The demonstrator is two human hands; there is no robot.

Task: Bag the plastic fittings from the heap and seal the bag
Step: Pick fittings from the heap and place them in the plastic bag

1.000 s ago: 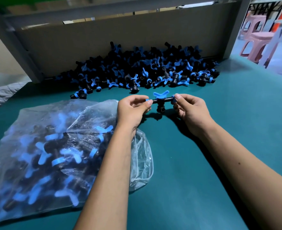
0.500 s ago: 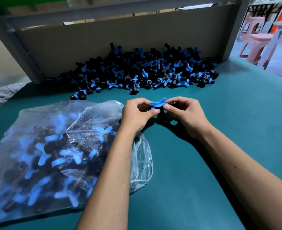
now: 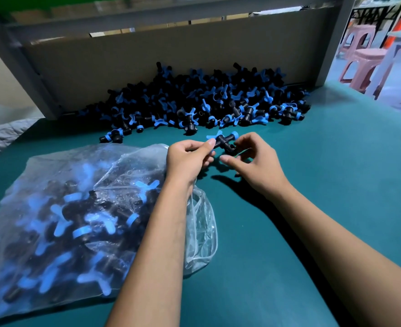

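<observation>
A heap of black and blue plastic fittings (image 3: 209, 100) lies against the cardboard back wall. One fitting (image 3: 224, 141), black with a blue wing handle and a blue end ring, is held just above the green table between both hands. My left hand (image 3: 187, 159) pinches its left end. My right hand (image 3: 253, 161) grips its lower right part with thumb and fingers. A clear plastic bag (image 3: 81, 208), filled with many fittings, lies on the table at the left under my left forearm, its open mouth (image 3: 202, 232) facing right.
The green table top (image 3: 312, 208) stretches to the right. A cardboard panel (image 3: 171, 57) and grey metal frame posts (image 3: 333, 41) close off the back. Pink plastic stools (image 3: 364, 64) stand beyond the table at the far right. Two loose fittings (image 3: 114, 136) lie in front of the heap.
The held fitting has been turned between my hands, and its blue wing now points up and left. Both hands stay close together in front of the heap.
</observation>
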